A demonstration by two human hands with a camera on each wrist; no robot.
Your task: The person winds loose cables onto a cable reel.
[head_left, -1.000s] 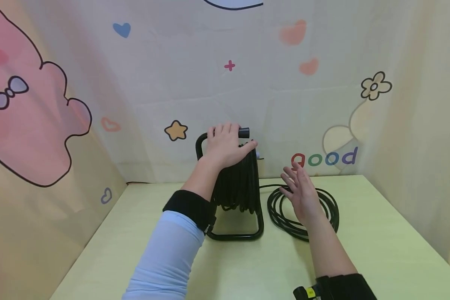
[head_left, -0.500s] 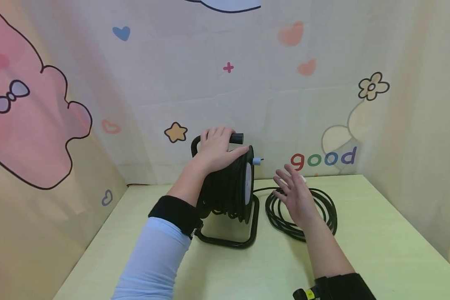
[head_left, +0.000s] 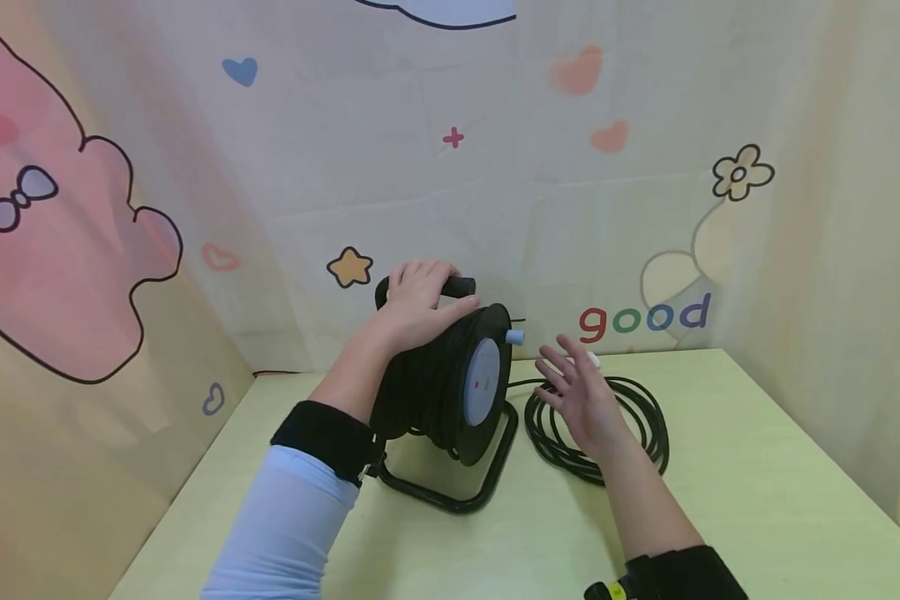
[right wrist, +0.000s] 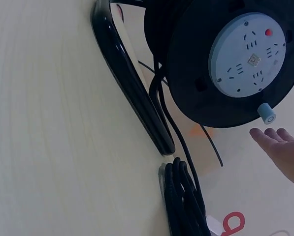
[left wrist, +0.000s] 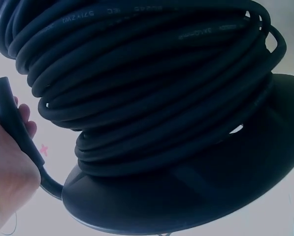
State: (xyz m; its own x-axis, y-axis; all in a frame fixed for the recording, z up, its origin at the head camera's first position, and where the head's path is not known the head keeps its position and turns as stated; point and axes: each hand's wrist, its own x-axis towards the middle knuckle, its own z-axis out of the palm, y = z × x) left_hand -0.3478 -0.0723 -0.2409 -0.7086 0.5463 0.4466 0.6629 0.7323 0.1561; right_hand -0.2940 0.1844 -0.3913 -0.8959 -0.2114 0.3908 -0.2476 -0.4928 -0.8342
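Observation:
A black cable reel point(head_left: 431, 383) stands on its tubular frame on the table, thick black cable point(left wrist: 147, 93) wound round its drum. My left hand point(head_left: 423, 304) grips the handle point(head_left: 459, 287) at the top, fingers over the far side; the left wrist view shows the palm against the bar. The reel's grey socket plate point(right wrist: 247, 54) faces right, with a small red button and several outlets. A blue-grey crank knob point(head_left: 515, 337) sticks out of the disc. Just right of it, my right hand point(head_left: 585, 400) is held up with fingers spread, holding nothing.
A loose coil of black cable point(head_left: 648, 408) lies on the light table point(head_left: 742, 500) right of the reel, behind the right forearm, a strand running to the reel. A white piece point(right wrist: 214, 225) shows beside the coil. A printed cloth point(head_left: 307, 150) hangs behind.
The left hand has turned the reel by its handle, so the socket plate has swung into view; the reel's top has come left and nearer. The right hand has stayed almost still.

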